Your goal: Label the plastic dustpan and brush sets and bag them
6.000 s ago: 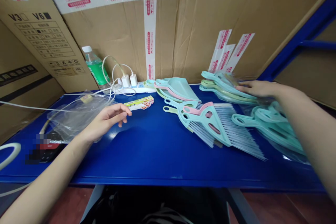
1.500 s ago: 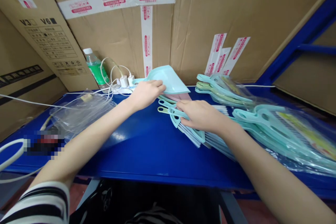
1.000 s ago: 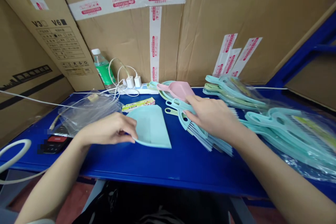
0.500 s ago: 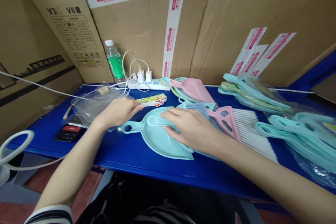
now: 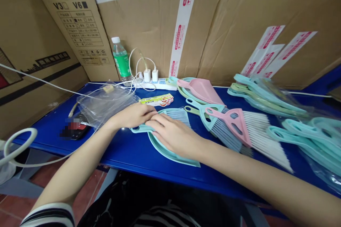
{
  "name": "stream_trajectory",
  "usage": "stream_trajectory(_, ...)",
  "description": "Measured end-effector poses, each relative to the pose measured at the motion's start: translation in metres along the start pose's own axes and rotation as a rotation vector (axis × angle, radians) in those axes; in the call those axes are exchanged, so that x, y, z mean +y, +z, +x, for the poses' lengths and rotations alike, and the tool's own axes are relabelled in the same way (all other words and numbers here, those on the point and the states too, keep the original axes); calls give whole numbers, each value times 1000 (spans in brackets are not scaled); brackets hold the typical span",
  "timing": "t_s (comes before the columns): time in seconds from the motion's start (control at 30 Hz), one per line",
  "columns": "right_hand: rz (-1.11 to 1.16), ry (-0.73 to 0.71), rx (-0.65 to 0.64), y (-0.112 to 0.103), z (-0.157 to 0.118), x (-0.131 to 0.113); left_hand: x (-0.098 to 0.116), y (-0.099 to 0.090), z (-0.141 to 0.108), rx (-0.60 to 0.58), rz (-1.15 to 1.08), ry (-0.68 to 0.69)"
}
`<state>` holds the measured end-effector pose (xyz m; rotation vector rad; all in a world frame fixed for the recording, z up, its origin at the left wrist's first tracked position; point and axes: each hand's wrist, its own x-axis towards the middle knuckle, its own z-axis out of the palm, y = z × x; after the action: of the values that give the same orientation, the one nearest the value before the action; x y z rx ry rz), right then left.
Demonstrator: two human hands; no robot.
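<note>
Left hand (image 5: 131,115): fingers narrow on the dustpan (image 5: 173,158) handle; grip cannot be told.
Right hand (image 5: 173,136): fingers narrow, laid across the dustpan; grip cannot be told.
Front edge: dustpan rim just short of the table (image 5: 125,156) edge.

Blue metal bench (image 5: 221,181) packed end to end! At the back, a white power strip (image 5: 157,84), then a clear plastic bag (image 5: 106,106), a strip of printed labels (image 5: 157,99), a pink dustpan (image 5: 201,90). Front and centre, a teal dustpan (image 5: 173,158), pastel brushes (image 5: 234,124) just beside it, and bagged dustpans (image 5: 301,142) heaped on the right!
</note>
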<state>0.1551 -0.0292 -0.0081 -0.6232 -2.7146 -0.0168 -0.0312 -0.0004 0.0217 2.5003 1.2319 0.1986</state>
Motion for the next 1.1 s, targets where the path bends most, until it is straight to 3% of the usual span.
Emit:
stream_trajectory(0.1,-8,-64,-41,-15,-14,11,-1,1,-1,-9,-6,2)
stream_trajectory(0.23,-44,-5,-76,-26,-33,29,-4,4,-2,-50,-42,-5)
stream_trajectory(0.53,-25,136,-106,0,-56,30,-14,10,2,-66,-191,81)
stream_trajectory(0.77,-66,160,-163,-3,-56,29,-15,13,3,-173,-322,13)
stream_trajectory(1.1,-178,119,-9,-2,-55,42,-18,16,7,-264,-482,-6)
